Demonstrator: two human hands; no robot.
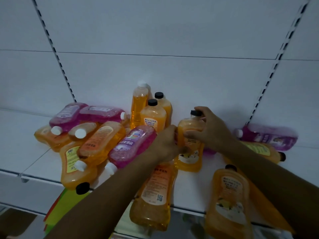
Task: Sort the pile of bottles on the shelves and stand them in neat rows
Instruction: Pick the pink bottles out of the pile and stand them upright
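An upright orange bottle with a black cap (189, 149) stands mid-shelf, held by both hands. My right hand (209, 130) grips its shoulder and neck from the right, and my left hand (168, 144) wraps its left side. Behind it three orange bottles (152, 116) stand upright against the back wall. To the left lies a heap of orange and pink bottles (96, 135) on their sides. More fallen bottles lie under my arms, one orange bottle (155, 195) at the front edge and another orange bottle (227, 195) at the right.
A pink bottle (269, 137) and a yellowish bottle (259, 149) lie on their sides at the right by the back wall. The white shelf (25, 135) has bare surface at far left. Slotted uprights (57, 54) run up the back panel. Coloured sheets (65, 204) show below the shelf.
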